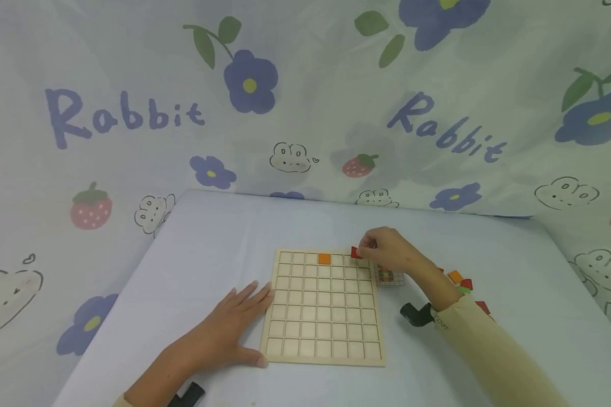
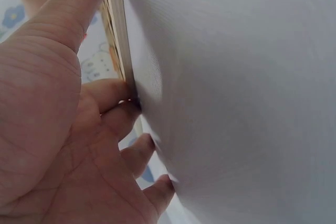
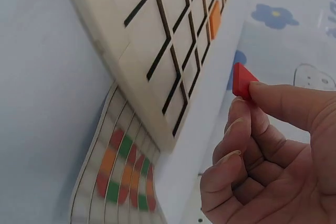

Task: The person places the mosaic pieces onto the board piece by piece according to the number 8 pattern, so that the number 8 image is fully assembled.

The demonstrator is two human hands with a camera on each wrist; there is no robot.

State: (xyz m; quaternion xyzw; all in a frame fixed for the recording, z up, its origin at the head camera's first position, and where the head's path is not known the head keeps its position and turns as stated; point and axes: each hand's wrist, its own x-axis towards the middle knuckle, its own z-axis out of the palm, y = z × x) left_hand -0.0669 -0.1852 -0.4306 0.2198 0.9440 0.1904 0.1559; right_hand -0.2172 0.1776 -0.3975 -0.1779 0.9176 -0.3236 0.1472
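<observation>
A pale wooden grid board [image 1: 309, 314] lies on the white table, with one orange square tile [image 1: 324, 259] in its far row. Above the board's far right corner, my right hand [image 1: 389, 249] pinches a small red tile [image 3: 242, 80] between thumb and fingertips; the tile looks raised off the board in the right wrist view. My left hand [image 1: 224, 328] lies flat beside the board, fingers spread and straight. Its thumb and index finger touch the board's left edge, as the left wrist view [image 2: 68, 129] also shows the hand along that edge.
Partly under my right forearm lies a pattern card [image 1: 391, 277] with a coloured grid picture. Farther right, loose tiles in red, green and orange [image 1: 455, 277] are scattered, some hidden by the sleeve [image 1: 489, 345]. A printed cloth with flowers and rabbits hangs behind the table.
</observation>
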